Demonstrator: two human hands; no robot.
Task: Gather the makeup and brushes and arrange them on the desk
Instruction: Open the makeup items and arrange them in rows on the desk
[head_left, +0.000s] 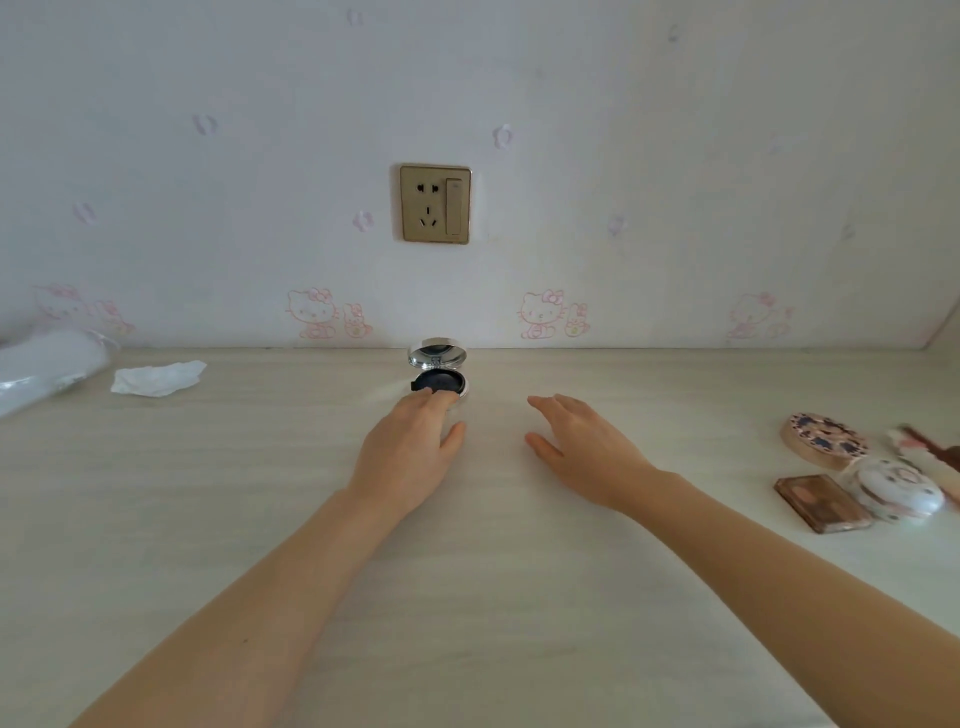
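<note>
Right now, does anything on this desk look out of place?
A crumpled tissue lies at the back left, looking like litter. The compact by the wall is open, lid up, with the left hand touching it.

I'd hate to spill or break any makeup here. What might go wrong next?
1. The compact sits open with its mirror lid upright. The left hand has fingers on its dark inside, so it may slide, snap shut, or smudge the fingers.
2. On the right, the white case seems to rest partly on the palette. A hasty reach by the right hand might knock it off.
</note>
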